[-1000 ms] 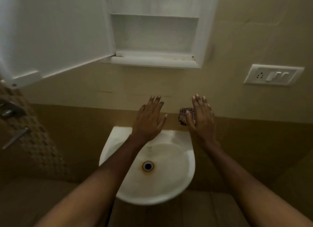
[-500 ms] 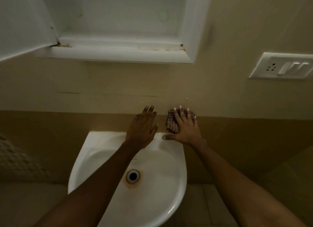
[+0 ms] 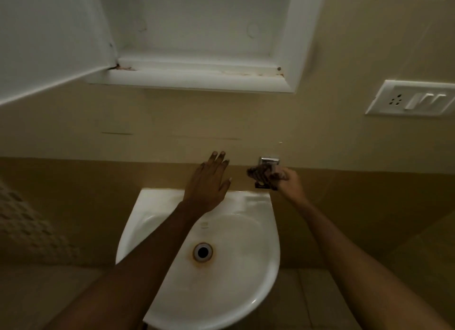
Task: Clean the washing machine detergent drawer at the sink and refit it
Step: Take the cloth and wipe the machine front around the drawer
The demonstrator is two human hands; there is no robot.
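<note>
Fingers (image 3: 279, 175) of the right hand (image 3: 289, 182) are curling round a checked cloth (image 3: 259, 173), gripping it just under the tap (image 3: 269, 161) at the wall. Left hand (image 3: 208, 182) is reaching over the sink's (image 3: 246, 201) back rim, fingers (image 3: 219, 158) straight and slightly spread. An open cabinet (image 3: 197, 79) is hanging above, with a socket (image 3: 413, 99) to the right.

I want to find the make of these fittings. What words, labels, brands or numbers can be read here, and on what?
No text here can be read.
On the sink: one faint mark above the drain, too small and blurred to read.
On the switch plate: socket holes and rockers, no lettering visible.
On the cloth gripped by the right hand: a checked pattern only.
</note>
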